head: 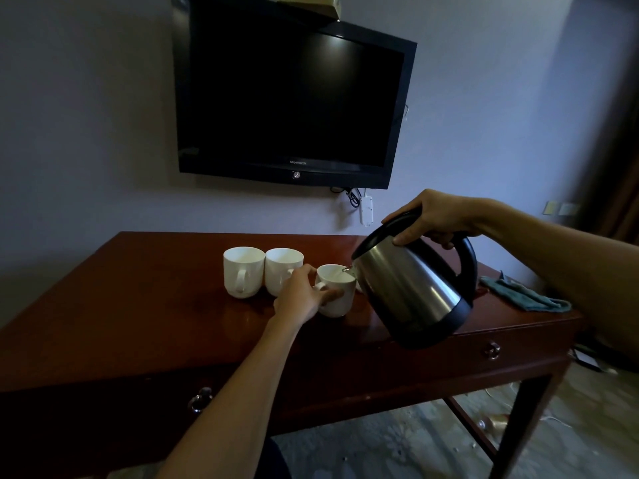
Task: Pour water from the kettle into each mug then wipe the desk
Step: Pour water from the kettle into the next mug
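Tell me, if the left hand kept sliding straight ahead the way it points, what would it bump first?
The left hand already grips the mug being filled. Pushed onward, that mug would probably meet the tilted kettle, though depth is hard to judge.

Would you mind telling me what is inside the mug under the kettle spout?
The mug shows a pale interior with the kettle spout at its rim; the water level is unclear, and the left hand covers its handle.

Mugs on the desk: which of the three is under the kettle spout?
The rightmost mug, held by the left hand, with the tilted kettle spout over its rim. The other two mugs stand untouched, left of it.
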### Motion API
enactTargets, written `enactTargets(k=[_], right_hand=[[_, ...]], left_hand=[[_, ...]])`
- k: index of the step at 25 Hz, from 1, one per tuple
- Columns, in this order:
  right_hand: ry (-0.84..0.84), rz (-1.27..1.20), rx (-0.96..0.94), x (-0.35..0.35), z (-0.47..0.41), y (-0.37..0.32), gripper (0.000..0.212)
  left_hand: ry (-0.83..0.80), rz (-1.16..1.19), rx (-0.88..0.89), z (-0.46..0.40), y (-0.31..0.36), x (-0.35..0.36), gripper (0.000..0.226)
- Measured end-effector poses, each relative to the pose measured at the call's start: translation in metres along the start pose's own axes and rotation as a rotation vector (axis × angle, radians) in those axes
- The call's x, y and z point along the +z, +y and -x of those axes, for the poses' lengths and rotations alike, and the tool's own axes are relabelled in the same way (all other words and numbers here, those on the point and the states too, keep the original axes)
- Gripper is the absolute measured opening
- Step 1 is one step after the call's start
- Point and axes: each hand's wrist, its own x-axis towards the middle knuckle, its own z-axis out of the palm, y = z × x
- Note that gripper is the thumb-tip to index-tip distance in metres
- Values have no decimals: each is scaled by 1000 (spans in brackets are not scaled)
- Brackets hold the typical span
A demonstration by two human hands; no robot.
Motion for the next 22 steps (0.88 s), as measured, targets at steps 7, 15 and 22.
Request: enactTargets(k=[7, 15, 22], right_hand=[[9, -19, 12, 2, 2, 0, 43], [1, -10, 17, 2, 1, -3, 43], [-1, 4, 13, 2, 4, -5, 43]], left_hand=[[4, 18, 3, -1, -2, 1, 61], [3, 25, 13, -1, -3, 1, 64], [-3, 41, 14, -3, -6, 3, 59]])
